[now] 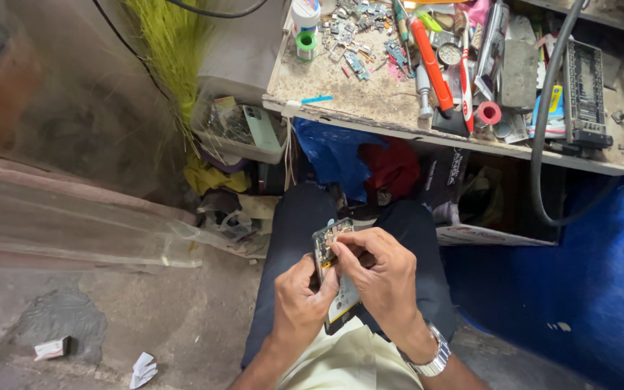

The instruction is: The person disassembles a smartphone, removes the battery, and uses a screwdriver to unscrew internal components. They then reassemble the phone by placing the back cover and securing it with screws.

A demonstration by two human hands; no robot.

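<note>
**Opened phone worked over the lap**

Both hands meet over the knees: the left hand [299,297] is closed round the lower edge of an opened smartphone [336,278] with its back off, holding it tilted. The right hand [378,273] pinches at the upper circuit board, fingertips together (what they grip is too small to tell). This looks like a component-level step; any next move calls for fine, steady fingers. A cluttered tabletop [370,97] stands ahead.

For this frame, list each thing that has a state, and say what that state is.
Opened phone: back cover off, circuit board exposed, held over the lap.
Left hand: gripping the phone's lower part.
Right hand: fingertips pinched at the phone's upper board.
Green phone: lying in a clear bin, intact.
Orange-handled tool: lying flat on the workbench, untouched.
Tape roll: on the bench, untouched.
</note>
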